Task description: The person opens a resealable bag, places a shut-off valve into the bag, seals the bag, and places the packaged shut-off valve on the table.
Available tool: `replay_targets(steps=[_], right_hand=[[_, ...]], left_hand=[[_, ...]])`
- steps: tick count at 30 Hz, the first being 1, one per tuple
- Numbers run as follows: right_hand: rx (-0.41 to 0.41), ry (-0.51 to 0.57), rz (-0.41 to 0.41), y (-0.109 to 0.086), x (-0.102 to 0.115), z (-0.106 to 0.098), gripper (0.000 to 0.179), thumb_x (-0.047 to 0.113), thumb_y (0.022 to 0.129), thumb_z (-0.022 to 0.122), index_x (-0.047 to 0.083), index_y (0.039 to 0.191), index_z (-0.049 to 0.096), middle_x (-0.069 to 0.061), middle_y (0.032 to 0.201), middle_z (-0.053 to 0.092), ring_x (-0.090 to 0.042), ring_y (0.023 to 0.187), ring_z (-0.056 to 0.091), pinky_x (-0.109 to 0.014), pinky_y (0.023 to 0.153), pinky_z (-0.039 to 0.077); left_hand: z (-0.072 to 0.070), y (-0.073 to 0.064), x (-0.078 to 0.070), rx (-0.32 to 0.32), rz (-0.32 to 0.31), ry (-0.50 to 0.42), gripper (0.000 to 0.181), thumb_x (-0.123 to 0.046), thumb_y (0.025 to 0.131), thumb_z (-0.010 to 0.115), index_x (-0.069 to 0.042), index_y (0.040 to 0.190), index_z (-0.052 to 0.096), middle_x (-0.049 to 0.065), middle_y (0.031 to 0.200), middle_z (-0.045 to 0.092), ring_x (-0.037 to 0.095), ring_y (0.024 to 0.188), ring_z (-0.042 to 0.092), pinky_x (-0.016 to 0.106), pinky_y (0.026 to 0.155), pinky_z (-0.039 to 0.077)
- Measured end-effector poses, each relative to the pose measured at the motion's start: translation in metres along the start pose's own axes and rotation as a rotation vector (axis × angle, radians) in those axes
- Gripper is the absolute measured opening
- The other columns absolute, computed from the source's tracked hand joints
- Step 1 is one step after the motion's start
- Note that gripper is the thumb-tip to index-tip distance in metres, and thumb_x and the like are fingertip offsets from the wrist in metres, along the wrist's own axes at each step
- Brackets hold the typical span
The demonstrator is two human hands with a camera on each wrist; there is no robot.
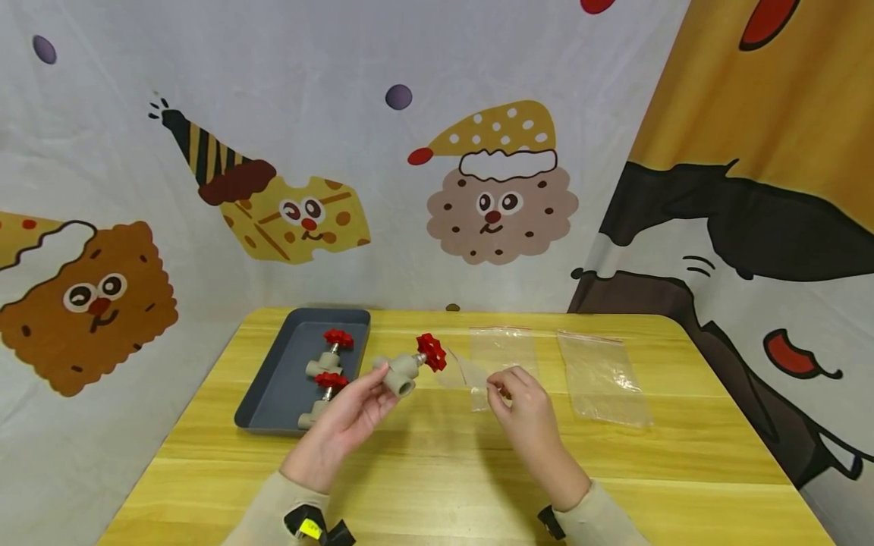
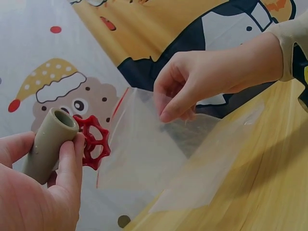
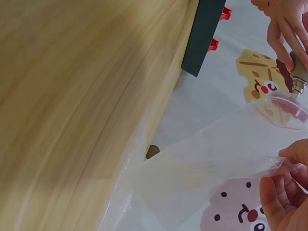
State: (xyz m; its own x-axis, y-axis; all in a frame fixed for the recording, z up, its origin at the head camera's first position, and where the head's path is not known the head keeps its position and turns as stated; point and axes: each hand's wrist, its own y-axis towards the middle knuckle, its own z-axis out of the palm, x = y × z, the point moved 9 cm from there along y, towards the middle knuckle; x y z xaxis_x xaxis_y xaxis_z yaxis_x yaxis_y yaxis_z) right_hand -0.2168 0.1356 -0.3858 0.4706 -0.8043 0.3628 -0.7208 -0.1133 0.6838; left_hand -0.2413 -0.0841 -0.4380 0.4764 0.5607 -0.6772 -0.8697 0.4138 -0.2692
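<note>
My left hand [image 1: 355, 413] grips a beige pipe valve [image 1: 403, 371] by its body, with the red handwheel [image 2: 96, 143] pointing toward the right. A clear zip bag [image 2: 139, 149] with a red line along its mouth hangs from my right hand [image 1: 529, 413], pinched between thumb and fingers. In the right wrist view the bag [image 3: 207, 149] stretches toward the valve, and the handwheel shows red behind or within its mouth; I cannot tell which. Two more valves with red handwheels, one valve [image 1: 324, 368] behind the other [image 1: 315, 413], sit in a dark grey tray [image 1: 273, 379].
The tray stands at the table's left. Two clear zip bags lie flat on the wooden table [image 1: 437, 485]: one bag [image 1: 508, 345] behind my right hand, another bag [image 1: 604, 379] farther right. A printed cloth [image 1: 328, 76] hangs behind the table.
</note>
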Motion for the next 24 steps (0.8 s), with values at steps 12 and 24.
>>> replay_targets(steps=[12, 24], right_hand=[[-0.014, 0.017, 0.008, 0.001, 0.002, 0.000, 0.008, 0.002, 0.078, 0.071, 0.009, 0.079, 0.069, 0.003, 0.079, 0.065, -0.008, 0.069, 0.061, -0.019, 0.060, 0.053], [-0.014, 0.026, 0.008, 0.006, 0.004, 0.002, 0.011, 0.001, 0.076, 0.076, 0.010, 0.079, 0.070, 0.004, 0.078, 0.064, -0.007, 0.071, 0.062, -0.017, 0.063, 0.053]], left_hand=[[0.008, 0.003, 0.011, 0.009, -0.063, 0.013, 0.044, -0.017, 0.099, 0.049, 0.001, 0.134, 0.029, 0.008, 0.115, 0.055, 0.012, 0.101, 0.062, 0.021, 0.091, 0.050], [0.007, 0.007, 0.018, -0.021, -0.110, 0.052, 0.048, -0.020, 0.099, 0.050, 0.003, 0.135, 0.028, 0.008, 0.111, 0.053, 0.010, 0.093, 0.063, 0.018, 0.084, 0.051]])
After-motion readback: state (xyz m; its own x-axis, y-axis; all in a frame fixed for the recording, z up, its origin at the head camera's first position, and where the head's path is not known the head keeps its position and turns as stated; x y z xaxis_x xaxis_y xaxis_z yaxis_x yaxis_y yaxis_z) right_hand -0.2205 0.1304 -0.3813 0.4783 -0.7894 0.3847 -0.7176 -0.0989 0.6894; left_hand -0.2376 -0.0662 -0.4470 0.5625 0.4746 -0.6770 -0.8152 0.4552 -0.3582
